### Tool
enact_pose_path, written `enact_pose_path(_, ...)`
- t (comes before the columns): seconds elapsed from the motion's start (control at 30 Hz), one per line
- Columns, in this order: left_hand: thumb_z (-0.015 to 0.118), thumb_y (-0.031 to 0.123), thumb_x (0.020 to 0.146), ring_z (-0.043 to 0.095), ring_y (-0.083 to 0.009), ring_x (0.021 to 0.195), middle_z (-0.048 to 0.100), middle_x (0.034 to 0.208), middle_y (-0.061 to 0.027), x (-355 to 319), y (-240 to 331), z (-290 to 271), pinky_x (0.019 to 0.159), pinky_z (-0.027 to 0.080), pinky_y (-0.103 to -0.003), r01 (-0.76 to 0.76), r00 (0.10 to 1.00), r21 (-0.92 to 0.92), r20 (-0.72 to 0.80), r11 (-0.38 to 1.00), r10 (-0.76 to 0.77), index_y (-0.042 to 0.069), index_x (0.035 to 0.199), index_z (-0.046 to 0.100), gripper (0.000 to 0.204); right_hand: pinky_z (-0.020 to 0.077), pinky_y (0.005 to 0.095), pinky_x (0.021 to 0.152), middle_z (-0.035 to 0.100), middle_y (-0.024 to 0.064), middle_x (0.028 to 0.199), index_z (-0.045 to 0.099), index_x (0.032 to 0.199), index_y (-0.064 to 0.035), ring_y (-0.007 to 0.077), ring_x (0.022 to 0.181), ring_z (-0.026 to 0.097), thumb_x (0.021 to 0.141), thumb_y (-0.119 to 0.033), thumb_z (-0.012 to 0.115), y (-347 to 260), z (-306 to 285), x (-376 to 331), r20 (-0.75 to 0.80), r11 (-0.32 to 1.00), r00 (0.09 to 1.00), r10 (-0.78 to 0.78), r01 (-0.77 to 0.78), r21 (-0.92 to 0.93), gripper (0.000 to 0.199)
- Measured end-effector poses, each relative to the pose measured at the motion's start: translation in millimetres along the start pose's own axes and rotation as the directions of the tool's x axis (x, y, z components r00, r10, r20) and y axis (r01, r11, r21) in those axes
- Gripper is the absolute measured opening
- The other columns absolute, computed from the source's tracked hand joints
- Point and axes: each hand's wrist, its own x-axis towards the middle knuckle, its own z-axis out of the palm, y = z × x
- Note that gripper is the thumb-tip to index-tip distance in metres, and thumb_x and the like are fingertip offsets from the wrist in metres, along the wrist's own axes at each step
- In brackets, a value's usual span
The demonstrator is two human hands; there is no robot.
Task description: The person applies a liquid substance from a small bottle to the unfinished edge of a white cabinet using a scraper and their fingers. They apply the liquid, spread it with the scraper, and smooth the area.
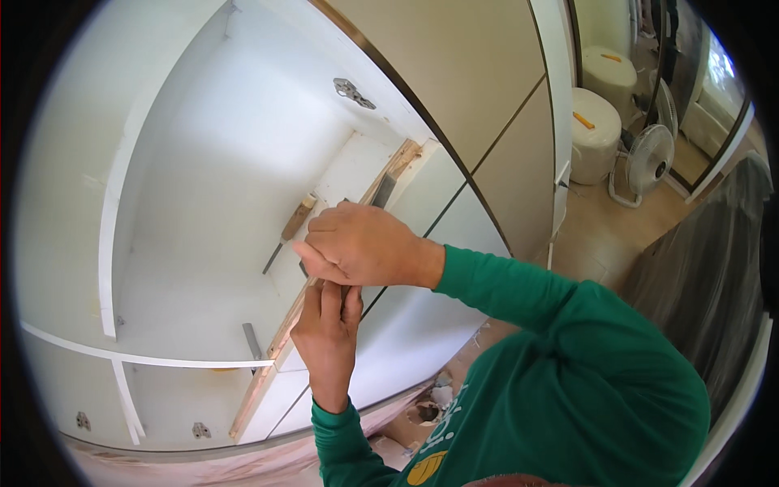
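We locate both hands at the exposed wooden edge strip (pixel 251 402) of the white cabinet (pixel 187 219). The right hand (pixel 349 243) is curled with fingers folded; the left hand (pixel 329 325) sits just below it, fingers bent and pressed together. We cannot tell what either hand grips, since the fingers cover it.

We judge the main hazard to be a slip: uneven force on the strip could drive a hand into the rough wood or chip the adjoining white panel. Inside the cabinet, near the right hand, lies a wooden-handled tool (pixel 299 218); a careless sweep could knock it away. A metal hinge (pixel 355 93) projects from the interior and could scrape a forearm.

Work surface: smooth, white boards. Room: beyond the cabinet doors, on the tan floor (pixel 588 223), we note a fan (pixel 649 158) beside a white rounded container (pixel 593 146).
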Motion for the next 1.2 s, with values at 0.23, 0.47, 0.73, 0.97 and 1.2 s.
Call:
enact_pose_path(0.23, 0.087, 0.020, 0.097, 0.064, -0.0296, 0.069, 0.062, 0.088, -0.0092, 3, -3, 5, 0.058, 0.050, -0.042, 0.010, 1.000, -0.023, -0.006, 1.000, -0.010, 0.009, 0.120, 0.074, 0.029, 0.0545, 0.0421, 0.070, 0.062, 0.0070, 0.074, 0.062, 0.076, -0.0088, 0.0310, 0.072, 0.065, 0.107, -0.020, 0.066, 2, 0, 2, 0.027, 0.999, 0.999, 0.031, -0.030, -0.036, 0.033)
enact_pose_path(0.47, 0.088, 0.019, 0.095, 0.066, -0.0300, 0.070, 0.065, 0.089, -0.0086, 23, 5, 10, 0.057, 0.052, -0.041, -0.009, 1.000, 0.001, 0.028, 1.000, 0.009, 0.009, 0.121, 0.076, 0.031, 0.0573, 0.0462, 0.075, 0.067, 0.0100, 0.078, 0.063, 0.075, -0.0077, 0.0334, 0.077, 0.068, 0.108, -0.028, 0.060, 11, -14, 7, 0.023, 0.994, 0.995, 0.094, -0.093, -0.057, 0.039)
enact_pose_path(0.73, 0.087, 0.017, 0.095, 0.066, -0.0327, 0.069, 0.065, 0.089, -0.0105, 18, 5, 8, 0.058, 0.053, -0.044, -0.005, 1.000, -0.002, 0.019, 1.000, 0.005, 0.009, 0.120, 0.074, 0.029, 0.0567, 0.0456, 0.072, 0.062, 0.0082, 0.075, 0.060, 0.080, -0.0082, 0.0329, 0.076, 0.067, 0.106, -0.027, 0.060, 13, -8, 4, 0.058, 0.959, 0.995, -0.078, 0.091, -0.268, 0.033)
enact_pose_path(0.97, 0.088, 0.016, 0.095, 0.068, -0.0326, 0.071, 0.067, 0.092, -0.0109, 10, 0, 5, 0.059, 0.054, -0.043, -0.002, 1.000, -0.011, 0.025, 1.000, 0.003, 0.008, 0.120, 0.074, 0.029, 0.0557, 0.0451, 0.070, 0.064, 0.0079, 0.075, 0.063, 0.081, -0.0095, 0.0325, 0.076, 0.067, 0.105, -0.026, 0.062, 9, -6, 2, 0.037, 0.989, 0.998, -0.045, 0.049, -0.140, 0.029)
enact_pose_path(1.2, 0.087, 0.016, 0.096, 0.068, -0.0308, 0.071, 0.067, 0.092, -0.0102, 9, 2, -5, 0.057, 0.053, -0.043, 0.005, 0.999, 0.014, 0.050, 1.000, -0.006, 0.008, 0.121, 0.074, 0.030, 0.0576, 0.0432, 0.072, 0.064, 0.0077, 0.074, 0.065, 0.077, -0.0094, 0.0311, 0.075, 0.067, 0.106, -0.029, 0.062, 0, -6, 4, 0.052, 0.998, 0.997, 0.061, -0.059, -0.027, 0.035)
